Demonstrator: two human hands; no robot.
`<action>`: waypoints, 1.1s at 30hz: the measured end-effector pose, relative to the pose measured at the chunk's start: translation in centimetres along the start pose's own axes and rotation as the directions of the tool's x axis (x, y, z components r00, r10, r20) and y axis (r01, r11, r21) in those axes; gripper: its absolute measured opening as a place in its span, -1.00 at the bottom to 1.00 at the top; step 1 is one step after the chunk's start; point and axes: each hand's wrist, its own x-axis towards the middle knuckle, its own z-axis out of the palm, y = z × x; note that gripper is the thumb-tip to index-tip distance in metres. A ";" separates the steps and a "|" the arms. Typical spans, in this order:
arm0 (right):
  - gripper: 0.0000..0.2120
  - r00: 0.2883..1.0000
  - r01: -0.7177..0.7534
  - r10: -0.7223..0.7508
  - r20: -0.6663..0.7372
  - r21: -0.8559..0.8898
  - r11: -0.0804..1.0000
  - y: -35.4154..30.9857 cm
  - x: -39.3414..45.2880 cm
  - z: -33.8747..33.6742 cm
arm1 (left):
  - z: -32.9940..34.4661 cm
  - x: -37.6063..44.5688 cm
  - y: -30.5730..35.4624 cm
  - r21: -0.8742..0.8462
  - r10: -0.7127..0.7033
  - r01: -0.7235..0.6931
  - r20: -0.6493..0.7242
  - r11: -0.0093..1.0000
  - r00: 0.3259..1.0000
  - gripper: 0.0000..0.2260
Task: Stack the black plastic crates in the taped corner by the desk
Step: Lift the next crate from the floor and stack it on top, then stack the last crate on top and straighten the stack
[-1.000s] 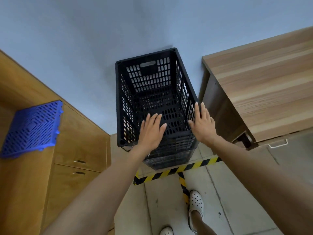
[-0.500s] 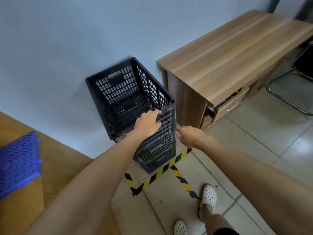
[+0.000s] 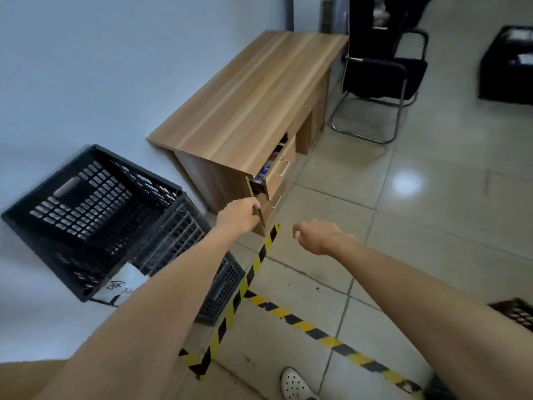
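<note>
Two stacked black crates (image 3: 95,217), perforated plastic, lower one mostly hidden; left hand (image 3: 238,216) and right hand (image 3: 318,236) loosely curled, holding nothing.

Both arms outstretched, left hand (image 3: 238,216) and right hand (image 3: 318,236) loosely curled.

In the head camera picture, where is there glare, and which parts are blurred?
Head view: a bright glare spot on the floor tiles; the stacked crates and both hands, left and right, look motion-smeared; wide-angle distortion slants the desk.
</note>
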 end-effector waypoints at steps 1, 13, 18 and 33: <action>-0.69 0.999 -0.031 0.032 -0.004 0.032 0.999 2.0 -1.3 -0.1 | 0.7 0.5 2.5 0.000 0.036 -0.036 0.025 0.999 0.999 -0.71; -0.65 0.867 -0.498 0.483 0.120 0.193 0.846 29.2 -25.3 6.8 | 14.6 -3.5 35.1 0.221 0.358 -0.410 0.240 0.885 0.902 -0.66; -0.66 0.782 -0.617 0.613 0.109 0.274 0.738 38.1 -36.7 9.0 | 19.9 -7.3 47.0 0.193 0.445 -0.512 0.304 0.837 0.842 -0.64; -0.72 0.417 -0.802 0.881 0.225 0.547 0.240 54.3 -56.1 20.3 | 39.4 -11.9 71.0 0.027 0.545 -0.689 0.591 0.724 0.595 -0.63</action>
